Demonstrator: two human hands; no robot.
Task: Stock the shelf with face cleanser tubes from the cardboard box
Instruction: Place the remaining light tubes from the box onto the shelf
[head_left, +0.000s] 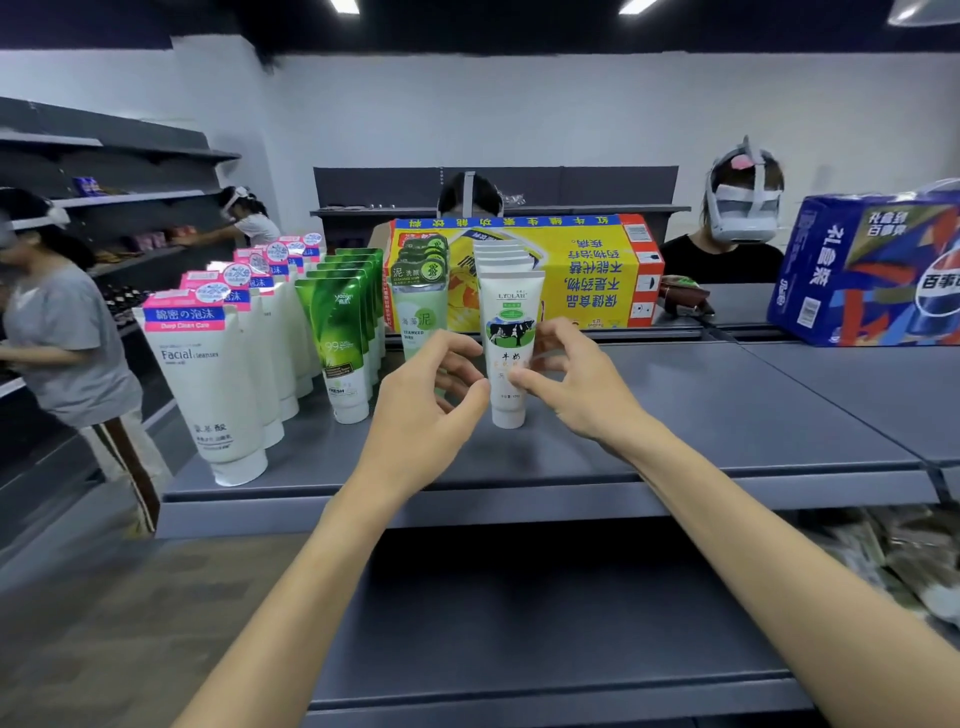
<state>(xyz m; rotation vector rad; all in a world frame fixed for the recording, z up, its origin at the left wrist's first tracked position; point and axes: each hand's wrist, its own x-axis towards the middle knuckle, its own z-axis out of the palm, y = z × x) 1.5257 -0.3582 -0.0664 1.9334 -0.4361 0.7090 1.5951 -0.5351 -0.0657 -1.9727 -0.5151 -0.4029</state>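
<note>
Left hand (431, 387), right hand (569, 371) both pinch front milk cleanser tube (510, 353) upright on shelf (727, 415); align with row, label forward, release gently.

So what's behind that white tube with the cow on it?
More tubes of the same kind stand in a row behind the cow tube; only their crimped tops show. Further back stands a yellow cardboard box. How many tubes is unclear.
</note>
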